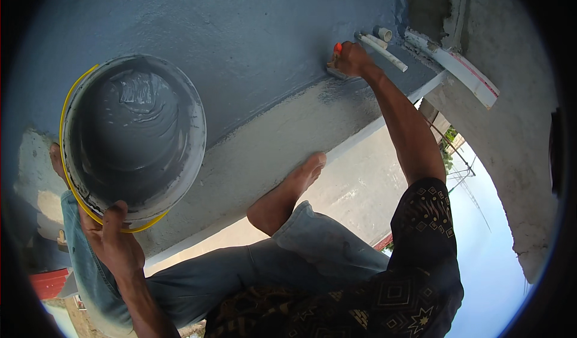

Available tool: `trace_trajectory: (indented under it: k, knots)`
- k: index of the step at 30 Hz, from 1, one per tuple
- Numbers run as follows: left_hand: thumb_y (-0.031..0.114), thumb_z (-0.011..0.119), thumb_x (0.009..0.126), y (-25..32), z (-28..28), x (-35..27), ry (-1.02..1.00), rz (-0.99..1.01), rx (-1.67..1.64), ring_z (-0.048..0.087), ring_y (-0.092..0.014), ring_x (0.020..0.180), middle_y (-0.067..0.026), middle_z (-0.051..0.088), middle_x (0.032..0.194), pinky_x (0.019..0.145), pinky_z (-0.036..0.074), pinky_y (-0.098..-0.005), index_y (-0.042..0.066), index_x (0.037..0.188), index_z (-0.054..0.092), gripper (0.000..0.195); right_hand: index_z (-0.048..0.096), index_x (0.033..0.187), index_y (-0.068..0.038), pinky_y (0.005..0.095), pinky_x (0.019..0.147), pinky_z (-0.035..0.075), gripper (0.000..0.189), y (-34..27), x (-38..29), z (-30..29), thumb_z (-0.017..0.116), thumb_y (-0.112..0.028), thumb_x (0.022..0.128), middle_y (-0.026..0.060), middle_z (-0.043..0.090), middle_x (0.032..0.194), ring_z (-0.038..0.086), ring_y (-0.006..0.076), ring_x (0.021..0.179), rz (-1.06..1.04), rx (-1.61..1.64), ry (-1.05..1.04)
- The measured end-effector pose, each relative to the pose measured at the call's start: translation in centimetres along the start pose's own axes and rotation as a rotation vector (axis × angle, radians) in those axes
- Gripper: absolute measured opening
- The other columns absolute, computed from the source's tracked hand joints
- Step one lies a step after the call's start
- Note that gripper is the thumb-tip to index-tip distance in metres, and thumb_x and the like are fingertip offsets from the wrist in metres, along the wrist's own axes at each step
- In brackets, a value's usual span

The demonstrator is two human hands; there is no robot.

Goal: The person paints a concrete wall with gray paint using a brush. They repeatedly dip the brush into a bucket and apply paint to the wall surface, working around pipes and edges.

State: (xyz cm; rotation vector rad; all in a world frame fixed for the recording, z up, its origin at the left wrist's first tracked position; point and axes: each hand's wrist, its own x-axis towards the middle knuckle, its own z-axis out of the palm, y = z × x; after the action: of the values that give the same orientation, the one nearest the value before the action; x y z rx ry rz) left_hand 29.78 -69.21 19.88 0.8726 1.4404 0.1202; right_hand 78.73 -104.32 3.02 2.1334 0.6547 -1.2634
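Observation:
My left hand grips the near rim of a white plastic bucket, its thumb over the edge. Thick grey coating lies inside, with ridges on its far side, and a yellow handle hangs around the outside. Farther off to the right, my right hand is closed around a paintbrush with an orange handle end. Its bristles press on the ledge, where wet grey coating meets bare concrete. Fresh coating covers the surface beyond.
White plastic pipe stubs jut out just right of the brush. A cut white plastic strip lies past them. My bare foot rests at the ledge's outer edge, with a drop and open sky beyond at right.

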Motion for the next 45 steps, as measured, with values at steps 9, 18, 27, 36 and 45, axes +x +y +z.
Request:
trace_trajectory:
  k: [9,18,27,36,45]
  knots:
    - [0.002,0.066,0.083,-0.3,-0.4,-0.2,0.02,0.007,0.021,0.066,-0.017,0.108,-0.0074,0.072,0.12,0.111,0.042,-0.0355,-0.001,0.136,0.062,0.053,0.07,0.115,0.005,0.0469,0.088,0.061,0.035,-2.3,-4.6,-6.0,0.072,-0.02,0.09,0.0254,0.076,0.108,0.075,0.0428,0.103,-0.059,-0.061,0.146]
    - [0.001,0.066,0.083,0.3,0.1,-0.3,-0.034,0.002,0.052,0.067,-0.015,0.106,-0.0064,0.074,0.117,0.108,0.044,-0.0336,0.0,0.137,0.061,0.054,0.071,0.108,0.006,0.0429,0.085,0.062,0.027,-5.2,-4.7,-5.0,0.072,-0.015,0.09,0.0273,0.076,0.105,0.079,0.0338,0.098,0.141,0.021,-0.106]
    - [-0.002,0.066,0.083,0.6,0.4,-0.3,-0.03,-0.003,0.045,0.066,-0.013,0.098,-0.0049,0.073,0.113,0.103,0.046,-0.0313,0.0,0.135,0.062,0.052,0.069,0.111,0.01,0.0415,0.075,0.063,0.034,-1.3,0.5,-3.6,0.077,-0.014,0.088,0.0275,0.076,0.103,0.079,0.0345,0.088,0.079,0.038,-0.074]
    - [-0.003,0.067,0.084,0.5,0.2,-0.3,-0.041,-0.013,0.015,0.066,-0.013,0.1,-0.0049,0.073,0.114,0.104,0.045,-0.0327,0.001,0.136,0.062,0.053,0.074,0.111,0.0,0.0468,0.086,0.061,0.025,-5.4,-4.2,3.3,0.07,-0.023,0.101,0.0217,0.077,0.102,0.076,0.037,0.094,-0.138,-0.26,0.086]
    - [-0.004,0.066,0.083,0.8,0.0,-0.5,-0.033,-0.026,0.009,0.066,-0.013,0.102,-0.0055,0.073,0.115,0.105,0.045,-0.0329,0.0,0.135,0.062,0.053,0.074,0.116,0.0,0.0436,0.088,0.061,0.024,6.0,-1.6,-2.3,0.068,-0.015,0.097,0.0211,0.076,0.112,0.076,0.0352,0.098,-0.114,0.059,0.039]
